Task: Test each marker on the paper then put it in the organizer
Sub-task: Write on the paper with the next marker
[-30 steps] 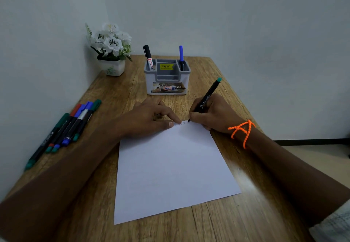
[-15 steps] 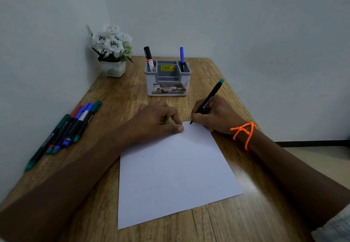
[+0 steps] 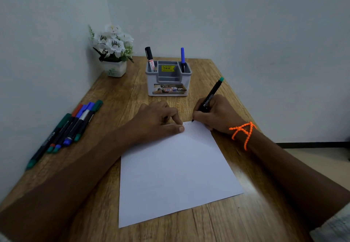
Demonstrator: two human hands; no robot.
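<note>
Right hand [image 3: 216, 115] fingers grip Faber-Castell marker [image 3: 209, 98]; left hand [image 3: 157, 122] presses paper [image 3: 174, 171] flat.

You have a wooden table [image 3: 117, 94] pushed into a wall corner. On it, a white sheet of paper [image 3: 174, 171] lies near the front edge, skewed. A grey organizer [image 3: 168, 88] stands toward the back edge, a potted white flower [image 3: 113, 52] in the back left corner, and a row of markers [image 3: 70, 128] along the left edge.
</note>
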